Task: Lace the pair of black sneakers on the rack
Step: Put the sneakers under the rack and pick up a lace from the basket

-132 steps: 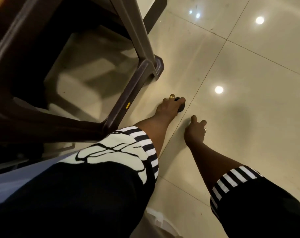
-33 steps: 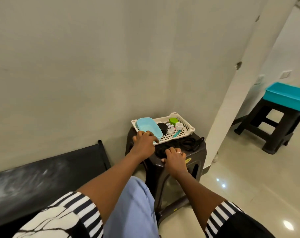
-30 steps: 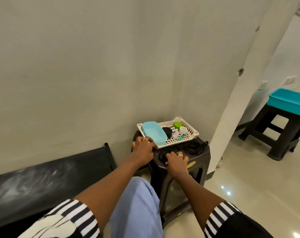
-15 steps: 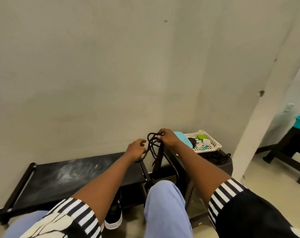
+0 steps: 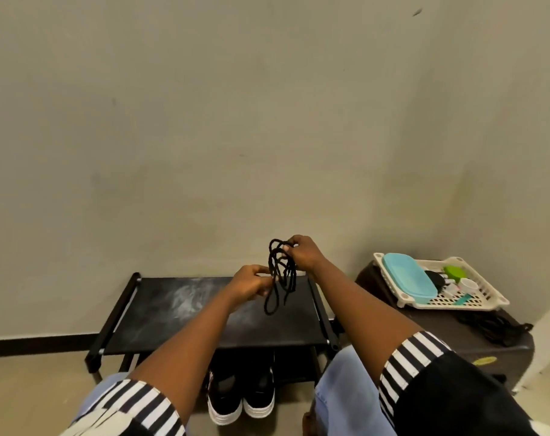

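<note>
A bundle of black shoelaces (image 5: 280,275) hangs in loops above the black shoe rack (image 5: 185,313). My right hand (image 5: 302,256) grips the top of the bundle. My left hand (image 5: 251,284) pinches a strand at its left side. Two black sneakers (image 5: 240,394) with white soles stand side by side on the rack's lower level, toes toward me, partly hidden by the top shelf and my left arm.
A dark plastic stool (image 5: 456,338) stands right of the rack. On it sit a white basket (image 5: 475,302) holding a blue lid and small items, and more black laces (image 5: 493,330). A plain wall is close behind.
My view has swung left from the stool to the rack. My right hand lifted the laces off the stool and carried them over the rack; my left hand has now taken hold of a strand.
</note>
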